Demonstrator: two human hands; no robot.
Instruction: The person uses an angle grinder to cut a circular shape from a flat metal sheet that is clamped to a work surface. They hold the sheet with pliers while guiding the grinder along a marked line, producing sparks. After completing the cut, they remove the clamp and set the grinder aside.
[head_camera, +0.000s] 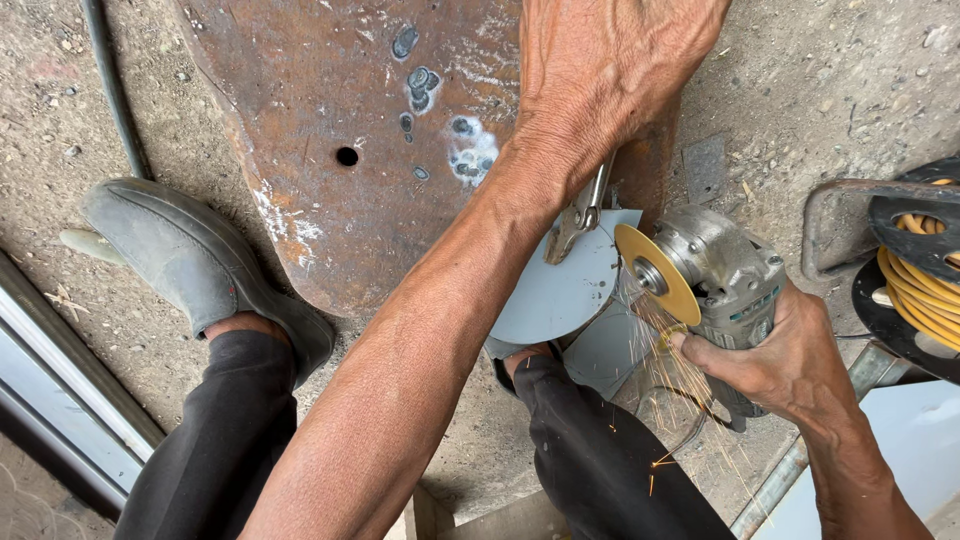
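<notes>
My left hand (600, 70) reaches across a rusty steel plate (340, 120) and grips metal locking pliers (582, 215), which clamp a round grey metal disc (555, 290) at the plate's edge. My right hand (775, 360) holds a grey angle grinder (725, 270). Its yellow cutting wheel (655, 272) touches the disc's right edge, and orange sparks (665, 400) fly down toward my legs.
The plate has a small drilled hole (347, 156) and weld spots. My grey shoe (190, 260) and dark trouser legs stand on a dirt floor. A reel of yellow cable (920, 290) is at the right, a metal rail (60, 380) at the lower left.
</notes>
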